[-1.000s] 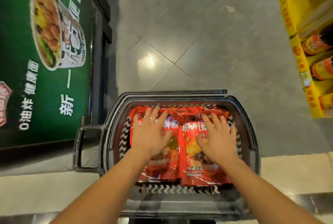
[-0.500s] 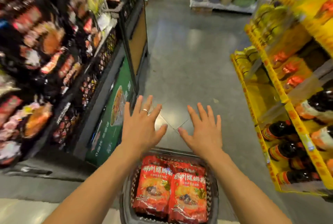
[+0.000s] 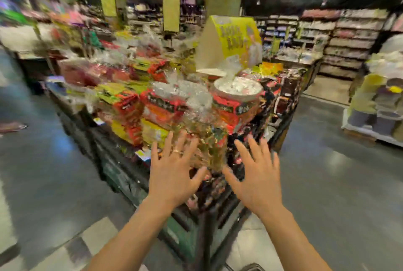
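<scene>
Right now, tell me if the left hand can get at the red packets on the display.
Probably yes: the left hand is open and empty, with nothing between it and the red packets.

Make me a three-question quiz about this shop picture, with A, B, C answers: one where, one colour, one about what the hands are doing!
1. Where are the left hand and right hand? A in a basket; B up in front of the packet display; C on the floor.
2. What colour is the tall sign? A blue; B yellow; C black.
3. How are the hands? A gripping a packet; B in fists; C open, fingers spread.
Answers: B, both are up before the display; B, its face is yellow; C, nothing is held.
</scene>
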{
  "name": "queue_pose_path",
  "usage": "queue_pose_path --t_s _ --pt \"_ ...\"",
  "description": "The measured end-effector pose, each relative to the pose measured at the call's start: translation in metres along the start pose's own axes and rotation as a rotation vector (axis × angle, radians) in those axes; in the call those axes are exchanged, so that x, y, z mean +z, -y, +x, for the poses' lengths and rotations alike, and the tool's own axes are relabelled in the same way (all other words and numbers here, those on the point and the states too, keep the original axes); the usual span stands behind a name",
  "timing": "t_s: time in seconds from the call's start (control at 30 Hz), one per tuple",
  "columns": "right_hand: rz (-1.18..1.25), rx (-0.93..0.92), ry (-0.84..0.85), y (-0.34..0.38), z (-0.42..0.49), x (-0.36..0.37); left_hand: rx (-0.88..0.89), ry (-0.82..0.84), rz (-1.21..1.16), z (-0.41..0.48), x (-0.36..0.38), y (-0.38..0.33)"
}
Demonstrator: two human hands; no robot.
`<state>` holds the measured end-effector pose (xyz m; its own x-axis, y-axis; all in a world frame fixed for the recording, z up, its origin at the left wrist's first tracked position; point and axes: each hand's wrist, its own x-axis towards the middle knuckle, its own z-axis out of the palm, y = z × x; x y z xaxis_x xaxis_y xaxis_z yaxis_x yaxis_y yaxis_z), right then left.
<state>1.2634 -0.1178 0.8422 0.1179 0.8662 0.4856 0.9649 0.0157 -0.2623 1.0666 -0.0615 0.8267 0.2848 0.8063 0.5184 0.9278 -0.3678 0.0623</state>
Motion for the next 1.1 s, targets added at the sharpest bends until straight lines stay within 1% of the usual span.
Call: queue_pose_path --t_s 0.1,0.17,0.27,0.4,0.5,0.57,0.63,0.8,0.93,1.0,1.1 --pt "0.186 -0.104 0.0 0.093 0.008 0.017 -0.114 -0.055 0.05 -0.024 -0.046 0.089" --pt "0.24 -0.175 0.02 0.149 0.012 0.029 -0.176 -0.063 0.109 -0.042 -0.073 0.14" --pt "0.269 -0.292 0.079 0.231 0.022 0.048 -0.257 -0.074 0.197 -0.07 -0.108 0.207" --pt "0.238 -0.457 0.089 0.329 0.039 0.07 -0.409 -0.101 0.272 -0.105 -0.147 0.286" --pt "0.256 -0.551 0.126 0.39 0.05 0.085 -0.531 -0.091 0.324 -0.127 -0.17 0.335" --pt "0.252 -0.603 0.151 0.427 0.055 0.096 -0.573 -0.088 0.372 -0.136 -0.182 0.364" --pt "0.267 -0.636 0.194 0.461 0.059 0.107 -0.609 -0.088 0.413 -0.144 -0.191 0.392" --pt "0.332 -0.706 0.215 0.542 0.077 0.147 -0.702 -0.093 0.462 -0.148 -0.2 0.47" --pt "0.347 -0.747 0.237 0.609 0.111 0.189 -0.747 -0.093 0.501 -0.14 -0.197 0.545" --pt "0.388 -0.745 0.209 0.644 0.133 0.211 -0.772 -0.086 0.531 -0.129 -0.197 0.585" --pt "0.445 -0.728 0.213 0.697 0.166 0.242 -0.798 -0.068 0.573 -0.109 -0.198 0.647"
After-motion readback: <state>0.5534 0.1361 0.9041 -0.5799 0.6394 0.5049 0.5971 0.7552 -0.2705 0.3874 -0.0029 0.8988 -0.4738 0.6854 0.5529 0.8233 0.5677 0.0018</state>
